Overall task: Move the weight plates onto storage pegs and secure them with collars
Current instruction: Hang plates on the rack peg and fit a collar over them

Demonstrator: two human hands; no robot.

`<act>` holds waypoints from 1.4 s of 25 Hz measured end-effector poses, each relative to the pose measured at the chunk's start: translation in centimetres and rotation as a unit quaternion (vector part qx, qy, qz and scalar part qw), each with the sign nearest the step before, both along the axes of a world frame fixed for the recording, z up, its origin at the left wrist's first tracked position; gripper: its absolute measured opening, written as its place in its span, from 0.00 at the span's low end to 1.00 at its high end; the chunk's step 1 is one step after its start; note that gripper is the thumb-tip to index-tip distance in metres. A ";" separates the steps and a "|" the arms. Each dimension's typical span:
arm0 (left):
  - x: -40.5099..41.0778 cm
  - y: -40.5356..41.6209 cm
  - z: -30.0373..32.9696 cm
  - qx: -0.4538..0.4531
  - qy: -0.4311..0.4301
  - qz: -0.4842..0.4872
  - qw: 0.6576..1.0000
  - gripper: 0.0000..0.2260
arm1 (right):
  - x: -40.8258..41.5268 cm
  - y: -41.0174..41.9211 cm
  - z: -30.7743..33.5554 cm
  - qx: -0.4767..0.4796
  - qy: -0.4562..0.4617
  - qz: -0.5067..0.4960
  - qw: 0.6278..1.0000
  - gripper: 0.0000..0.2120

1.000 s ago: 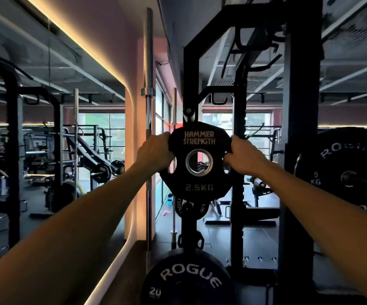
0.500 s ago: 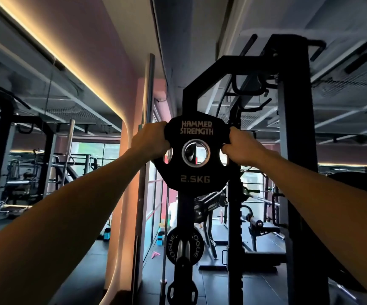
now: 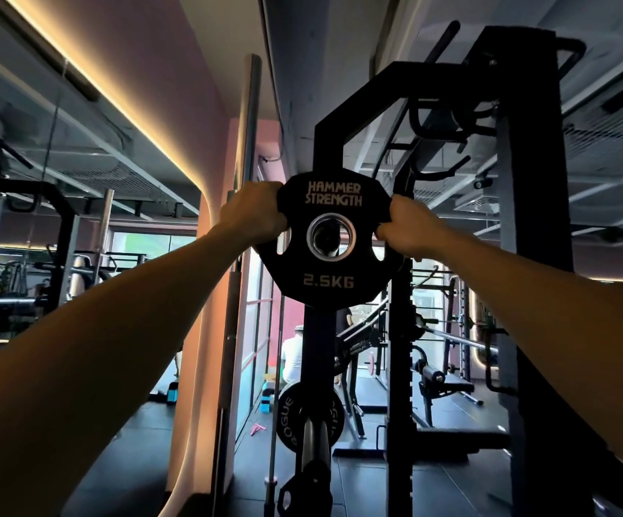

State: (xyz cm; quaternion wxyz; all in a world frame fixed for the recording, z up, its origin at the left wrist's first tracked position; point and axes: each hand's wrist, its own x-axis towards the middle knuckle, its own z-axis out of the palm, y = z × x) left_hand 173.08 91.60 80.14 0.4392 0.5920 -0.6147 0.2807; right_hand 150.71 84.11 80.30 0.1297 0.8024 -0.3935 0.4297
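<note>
A black 2.5 kg weight plate [image 3: 330, 266], marked Hammer Strength, is held up at arm's length in front of a black rack upright [image 3: 330, 143]. My left hand [image 3: 252, 212] grips its left edge and my right hand [image 3: 405, 225] grips its right edge. Its steel-ringed centre hole faces me; whether a peg sits in it I cannot tell. Lower on the same upright, a small Rogue plate [image 3: 291, 416] hangs on a peg [image 3: 315, 445] that points toward me. No collar is visible.
A thick black rack post [image 3: 530, 255] stands close on the right. Upright barbells [image 3: 244, 218] lean by the pink wall at the left. A bench [image 3: 448, 384] and other racks stand behind, with a person [image 3: 293, 356] far back.
Both hands have carried the plate upward along the upright. The view has tilted up, so the large Rogue plates at the bottom and right have dropped out of sight.
</note>
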 end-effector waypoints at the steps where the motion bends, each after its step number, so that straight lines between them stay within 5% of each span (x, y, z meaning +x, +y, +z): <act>1: 0.6 -1.1 0.2 -0.002 -0.002 -0.002 1.000 0.14 | 0.5 -0.8 0.2 -0.001 0.001 -0.002 1.000 0.04; 14: 4.2 -16.1 0.1 -0.032 -0.027 0.061 0.997 0.14 | 4.8 -14.6 0.2 0.025 -0.039 -0.005 0.999 0.09; 20: 6.0 -23.0 -1.5 -0.057 -0.018 -0.015 0.998 0.12 | 7.0 -20.4 -0.8 0.010 -0.051 -0.043 0.998 0.10; 35: 8.3 -29.1 -1.3 -0.025 -0.054 0.019 0.998 0.20 | 9.2 -25.7 -2.1 0.023 -0.093 -0.029 0.995 0.14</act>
